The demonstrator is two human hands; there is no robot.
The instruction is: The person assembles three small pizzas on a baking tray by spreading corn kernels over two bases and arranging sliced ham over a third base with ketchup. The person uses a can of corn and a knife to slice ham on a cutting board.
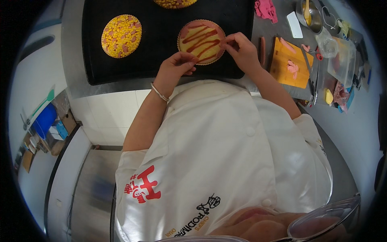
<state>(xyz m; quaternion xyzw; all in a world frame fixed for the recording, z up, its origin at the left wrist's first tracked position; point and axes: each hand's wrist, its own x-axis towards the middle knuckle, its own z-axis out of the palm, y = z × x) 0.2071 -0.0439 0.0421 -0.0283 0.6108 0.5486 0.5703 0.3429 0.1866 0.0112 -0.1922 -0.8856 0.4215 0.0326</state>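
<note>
A small round pizza base (201,47) with a crimped rim lies on the black baking tray (157,24). Red-brown sauce runs across it in a zigzag, and pink meat slices (189,30) line part of its edge. At the right rim my right hand (243,51) pinches a thin pink meat slice (221,49), its fingertips partly covering it. My left hand (177,67) is at the lower left rim, thumb and fingers pressed together; whatever is between them is too small to make out. A pizza topped with yellow corn and pink bits (121,36) sits farther left.
Another corn-topped pizza (175,2) is cut off by the top edge. To the right, a wooden board (284,74) holds meat slices and a knife (307,60); a sausage (263,51) lies beside it. Beyond are a white phone (294,25), a metal bowl (316,24) and a pink cloth (265,9).
</note>
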